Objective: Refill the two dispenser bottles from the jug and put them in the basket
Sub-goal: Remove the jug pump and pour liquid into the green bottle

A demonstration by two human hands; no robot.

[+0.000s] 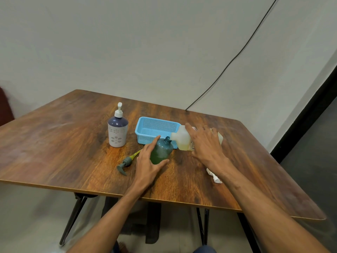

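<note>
While left hand [148,162] wraps round the open green bottle [162,149] on the counter [73,152], right hand [206,146] grips tilted jug [182,139], spout at bottle's mouth; basket [144,136] just behind both hands; second bottle [118,133] beyond left hand.

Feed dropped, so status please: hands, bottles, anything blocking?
Left hand holds green bottle, pump off. Right hand tips jug at its mouth. Basket behind, nothing blocking.

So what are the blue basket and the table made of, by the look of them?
The basket: most likely moulded plastic, matte, with a grid of small holes. The table: wood-grain top, slightly glossy; the thin edge hints at laminate over board, but unsure.
</note>
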